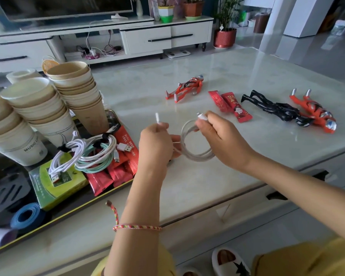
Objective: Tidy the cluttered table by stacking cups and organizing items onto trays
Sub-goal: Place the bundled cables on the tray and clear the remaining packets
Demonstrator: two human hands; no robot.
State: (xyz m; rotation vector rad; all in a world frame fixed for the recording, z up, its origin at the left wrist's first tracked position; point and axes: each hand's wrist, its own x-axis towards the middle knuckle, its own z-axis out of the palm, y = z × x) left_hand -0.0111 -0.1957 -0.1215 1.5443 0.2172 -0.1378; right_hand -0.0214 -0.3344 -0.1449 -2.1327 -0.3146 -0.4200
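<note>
A coiled white cable hangs between my hands above the middle of the table. My left hand grips one side of the coil, a white plug sticking up above the fingers. My right hand pinches the other plug end at the coil's top. On the dark tray at the left stand several stacks of paper cups, with bundled white and mint cables, red packets and a green box.
Loose on the marble table: an orange figure, two red sachets, a black figure and another orange figure at the right. A blue tape roll lies on the tray's near end. A TV cabinet stands behind.
</note>
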